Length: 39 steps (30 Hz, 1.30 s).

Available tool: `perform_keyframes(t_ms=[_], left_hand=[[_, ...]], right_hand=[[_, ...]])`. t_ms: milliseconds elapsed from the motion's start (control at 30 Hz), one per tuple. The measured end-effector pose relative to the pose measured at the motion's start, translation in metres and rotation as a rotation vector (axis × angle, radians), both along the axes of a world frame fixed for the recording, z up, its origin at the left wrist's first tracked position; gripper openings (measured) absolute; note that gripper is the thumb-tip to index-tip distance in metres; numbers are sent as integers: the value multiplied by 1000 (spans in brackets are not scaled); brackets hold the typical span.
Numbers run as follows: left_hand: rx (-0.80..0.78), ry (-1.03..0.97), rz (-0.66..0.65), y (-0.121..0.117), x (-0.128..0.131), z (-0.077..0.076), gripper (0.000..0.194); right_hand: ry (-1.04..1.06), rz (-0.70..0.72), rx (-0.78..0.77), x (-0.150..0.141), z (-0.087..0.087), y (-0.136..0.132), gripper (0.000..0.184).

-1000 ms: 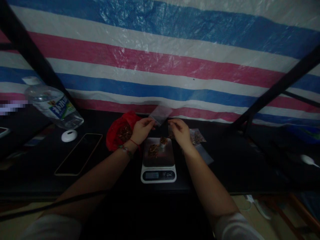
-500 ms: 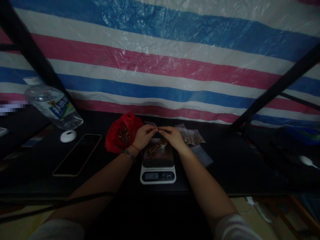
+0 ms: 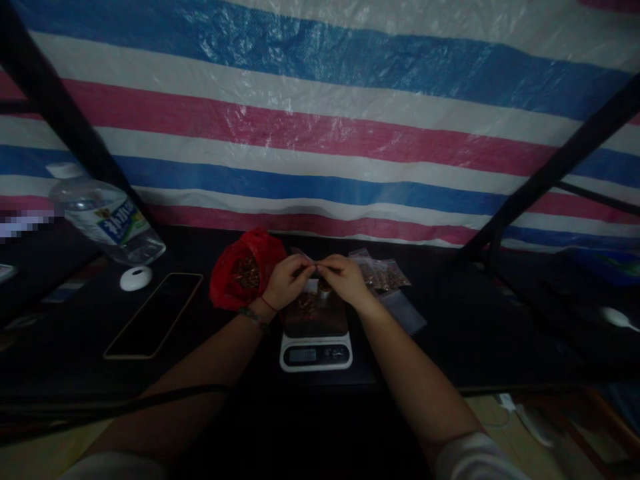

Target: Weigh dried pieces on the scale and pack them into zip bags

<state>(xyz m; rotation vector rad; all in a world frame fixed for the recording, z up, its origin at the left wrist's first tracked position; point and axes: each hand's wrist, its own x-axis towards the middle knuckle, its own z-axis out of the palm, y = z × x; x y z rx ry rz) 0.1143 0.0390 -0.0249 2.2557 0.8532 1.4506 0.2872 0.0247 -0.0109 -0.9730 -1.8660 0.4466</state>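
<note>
Plastic, thin and clear, shows as a small corner of an unfilled-looking bag (image 3: 300,252) just above the left hand (image 3: 289,279), with most of it hidden behind the fingers. 1 second ago the hands were apart, the bag raised and spread to view against the striped sheet (image 3: 320,175); now the right hand (image 3: 349,277) has come across, and the fingertips of both meet over the far edge of the scale (image 3: 316,357). Thumbs and forefingers on both sides are pinched together, seemingly clamped on the bag's edge, though the exact grip is too dark and small to make out. Between the last 2 views almost nothing differs, so I judge that the work has passed from bringing the bag over to working at its mouth; whether that mouth is parted cannot be told. On the scale's plate, a small metal cup (image 3: 324,292) with brown bits in it stands beside a loose heap of dried pieces (image 3: 306,305), both left alone by the fingers. Just left of the scale sits the red bag (image 3: 225,287) holding more such pieces; to the right lie the filled packets (image 3: 390,273), with a flat clear bag (image 3: 407,313) just nearer the body.
</note>
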Motion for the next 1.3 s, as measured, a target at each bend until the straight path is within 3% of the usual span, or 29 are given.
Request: perform_keyframes(t_ms=[133, 267, 567, 733, 833, 1033, 1300], left_hand=[[70, 74, 98, -2, -2, 1, 14], [99, 95, 200, -4, -3, 3, 15], [93, 117, 228, -12, 0, 8, 15], [164, 238, 100, -13, -3, 13, 14], [244, 258, 70, -13, -7, 17, 9], [346, 347, 130, -13, -13, 21, 47], [252, 443, 85, -8, -17, 22, 54]], right_hand=[[-71, -197, 142, -1, 3, -4, 14], [-65, -262, 208, -1, 2, -6, 16], [-264, -109, 228, -6, 3, -16, 30], [-325, -73, 217, -5, 1, -14, 32], [-344, -132, 226, -4, 1, -13, 30], [-348, -161, 285, 0, 5, -14, 31], [-408, -57, 249, -1, 13, -20, 22]])
